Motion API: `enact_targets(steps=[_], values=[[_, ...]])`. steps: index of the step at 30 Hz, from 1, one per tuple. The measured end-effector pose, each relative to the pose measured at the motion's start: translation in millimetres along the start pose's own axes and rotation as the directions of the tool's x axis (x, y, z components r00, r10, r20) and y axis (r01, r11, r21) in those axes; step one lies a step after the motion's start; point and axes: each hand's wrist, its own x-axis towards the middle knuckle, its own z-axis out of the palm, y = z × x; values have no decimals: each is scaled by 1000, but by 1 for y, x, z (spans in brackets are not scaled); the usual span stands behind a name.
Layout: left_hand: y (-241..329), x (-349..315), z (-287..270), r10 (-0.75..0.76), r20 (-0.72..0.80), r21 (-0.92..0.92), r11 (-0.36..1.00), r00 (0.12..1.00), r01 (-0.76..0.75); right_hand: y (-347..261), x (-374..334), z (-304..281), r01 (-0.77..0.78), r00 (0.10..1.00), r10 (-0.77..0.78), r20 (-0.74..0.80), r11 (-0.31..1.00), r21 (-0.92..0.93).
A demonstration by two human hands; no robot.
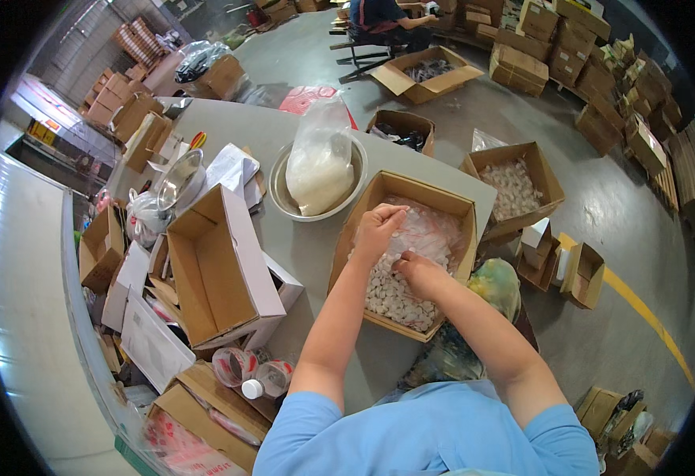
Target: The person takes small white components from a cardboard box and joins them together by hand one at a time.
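Note:
An open cardboard box (pixel 458 205) on the grey table holds many small white pieces (pixel 395 295). Clear plastic bags (pixel 435 230) with red lines lie on top of them, in the far right part of the box. Over the box's left side is my left hand (pixel 378 228), its thumb and fingers pinched together beside the bags. What it pinches is too small to make out. Lower and to the right, my right hand (pixel 420 275) has its fingers curled and drawn together just above the white pieces. Whatever lies in those fingertips is hidden.
A metal bowl (pixel 277 184) with a bag of white material (pixel 320 166) stands beyond the box. An empty carton (pixel 240 262) and plastic bottles (pixel 270 379) are at left. Another box of white pieces (pixel 510 190) stands to the right. A co-worker (pixel 387 17) sits far back.

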Motion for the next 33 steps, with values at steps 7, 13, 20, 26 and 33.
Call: enact_targets(steps=[7,13,20,26,33], values=[[-1,0,-2,-93,47,-58,994,995,96,-1,3,6,16,994,-16,-111,1000,-6],[-5,1,-7,-48,-61,43,998,997,51,-8,6,1,55,998,-59,-25,987,-150],[5,-1,-4,-148,-8,-50,988,989,147,-6,7,4,34,999,-37,-13,979,-202],[3,-4,-5,-281,84,-142,946,956,290,-3,4,4,5,1000,-4,2,994,-105],[-11,1,-10,-323,94,-356,873,942,335,-2,3,5,-11,1000,12,1,996,-92]])
